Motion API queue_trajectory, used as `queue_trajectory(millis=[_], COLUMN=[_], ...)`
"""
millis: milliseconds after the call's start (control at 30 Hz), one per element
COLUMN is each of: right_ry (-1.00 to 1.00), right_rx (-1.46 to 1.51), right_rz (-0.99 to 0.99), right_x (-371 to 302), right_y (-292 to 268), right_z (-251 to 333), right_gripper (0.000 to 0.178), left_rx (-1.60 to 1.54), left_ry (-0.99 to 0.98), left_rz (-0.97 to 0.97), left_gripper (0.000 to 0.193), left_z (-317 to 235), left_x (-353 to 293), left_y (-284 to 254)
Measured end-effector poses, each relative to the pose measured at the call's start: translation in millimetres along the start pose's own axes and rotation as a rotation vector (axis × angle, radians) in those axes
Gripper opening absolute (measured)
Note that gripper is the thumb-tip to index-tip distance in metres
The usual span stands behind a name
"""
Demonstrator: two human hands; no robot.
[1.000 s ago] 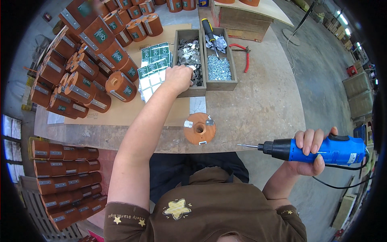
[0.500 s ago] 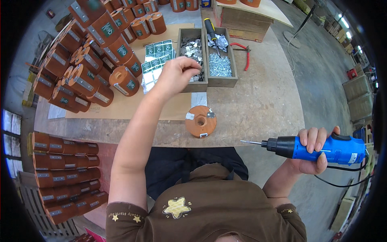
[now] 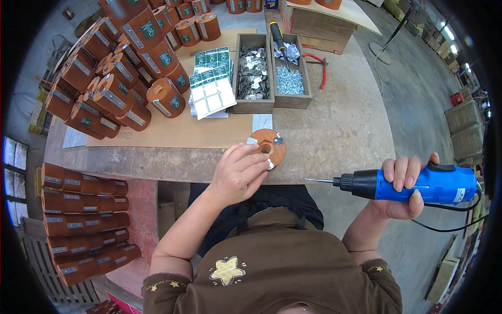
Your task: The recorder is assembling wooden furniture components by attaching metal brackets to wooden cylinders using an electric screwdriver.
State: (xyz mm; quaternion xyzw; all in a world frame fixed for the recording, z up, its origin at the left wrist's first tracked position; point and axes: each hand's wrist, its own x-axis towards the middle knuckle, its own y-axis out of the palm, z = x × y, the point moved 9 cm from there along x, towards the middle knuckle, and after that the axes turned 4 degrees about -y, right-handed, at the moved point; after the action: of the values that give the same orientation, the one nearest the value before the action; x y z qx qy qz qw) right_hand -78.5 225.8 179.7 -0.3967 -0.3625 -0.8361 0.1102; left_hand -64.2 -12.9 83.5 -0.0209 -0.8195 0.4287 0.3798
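One orange-brown wooden cylinder (image 3: 278,152): left fingers (image 3: 247,161) touching, closure unclear. Cylinder's right: blue-black power screwdriver (image 3: 366,184), right fingers (image 3: 401,174) clamped round, apparently for steadiness.

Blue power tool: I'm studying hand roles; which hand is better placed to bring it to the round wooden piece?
Probably the right hand: it grips the blue power tool, bit pointing roughly toward the round wooden piece; the left hand partly covers it.

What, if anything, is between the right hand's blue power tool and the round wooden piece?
Nothing visible: from the right hand, the blue power tool points left, its tip short of the round wooden piece. The left hand covers that piece's left part.
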Motion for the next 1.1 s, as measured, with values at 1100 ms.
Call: queue_trajectory(millis=[1100], right_ry=[0.244], right_rx=[-0.222], right_rz=[0.113], right_x=[8.2], right_y=[57.4], right_z=[-99.2], right_gripper=[0.064], left_rx=[-0.201], left_ry=[-0.365], left_rz=[-0.228], left_gripper=[0.031], left_z=[24.9], left_x=[-21.1], left_y=[10.0])
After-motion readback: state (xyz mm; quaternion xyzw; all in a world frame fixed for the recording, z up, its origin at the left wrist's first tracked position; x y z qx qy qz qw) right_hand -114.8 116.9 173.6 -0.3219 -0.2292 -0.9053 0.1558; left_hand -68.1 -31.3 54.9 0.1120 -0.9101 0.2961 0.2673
